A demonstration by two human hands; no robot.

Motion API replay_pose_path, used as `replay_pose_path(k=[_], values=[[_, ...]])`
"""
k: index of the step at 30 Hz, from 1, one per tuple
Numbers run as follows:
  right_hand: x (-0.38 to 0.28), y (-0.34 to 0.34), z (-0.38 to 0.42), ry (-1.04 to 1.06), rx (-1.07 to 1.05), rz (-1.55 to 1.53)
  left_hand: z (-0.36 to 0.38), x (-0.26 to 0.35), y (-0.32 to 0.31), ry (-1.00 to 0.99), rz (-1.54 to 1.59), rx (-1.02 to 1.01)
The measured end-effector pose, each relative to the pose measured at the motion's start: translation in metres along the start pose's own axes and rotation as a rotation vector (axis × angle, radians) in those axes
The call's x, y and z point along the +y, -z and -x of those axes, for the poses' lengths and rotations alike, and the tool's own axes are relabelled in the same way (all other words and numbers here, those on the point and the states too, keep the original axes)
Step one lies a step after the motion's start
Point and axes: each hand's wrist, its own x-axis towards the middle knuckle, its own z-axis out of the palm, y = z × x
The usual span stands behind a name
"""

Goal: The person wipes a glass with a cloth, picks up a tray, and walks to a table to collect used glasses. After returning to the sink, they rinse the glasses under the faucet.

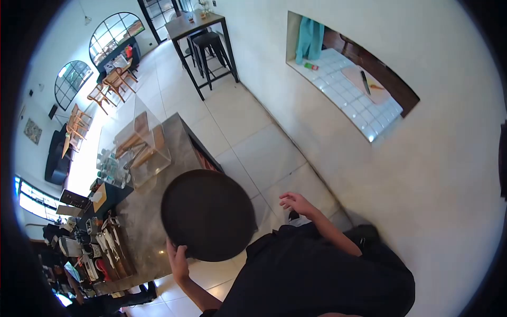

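A round dark brown tray (pixel 208 214) is held out in front of my body, over the edge of the grey counter. My left hand (pixel 178 260) grips its near left rim, with the thumb on top and the fingers partly hidden. Nothing is on the tray. To the right of it, my right hand (pixel 297 204) hangs in the air over the tiled floor, its fingers apart and slightly bent, holding nothing.
The grey counter (pixel 150 203) carries a clear box (pixel 153 150), bottles and a cutlery holder (pixel 113 245). A high table (pixel 195 25) with stools stands ahead. In the right wall, a tiled hatch (pixel 346 87) holds a board and knife. Someone in dark clothes is at the lower left.
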Motion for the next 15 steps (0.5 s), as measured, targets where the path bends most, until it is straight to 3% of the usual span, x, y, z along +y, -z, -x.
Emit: replay_pose_path(k=[2, 6, 9, 11, 15], values=[[-0.037, 0.028, -0.034, 0.056, -0.127, 0.121, -0.015, 0.029, -0.068, -0.031, 0.075, -0.218], [-0.092, 0.068, -0.077, -0.152, -0.135, 0.12, -0.043, 0.051, -0.164, -0.036, 0.176, -0.193], [-0.138, 0.092, -0.105, -0.041, -0.134, -0.313, -0.07, 0.056, -0.216, -0.03, 0.309, -0.148], [-0.154, 0.101, -0.131, -0.085, -0.198, -0.366, -0.093, 0.065, -0.247, 0.052, 0.493, -0.037], [-0.182, 0.106, -0.199, -0.119, -0.244, -0.572, -0.158, 0.067, -0.295, 0.062, 0.588, -0.019]])
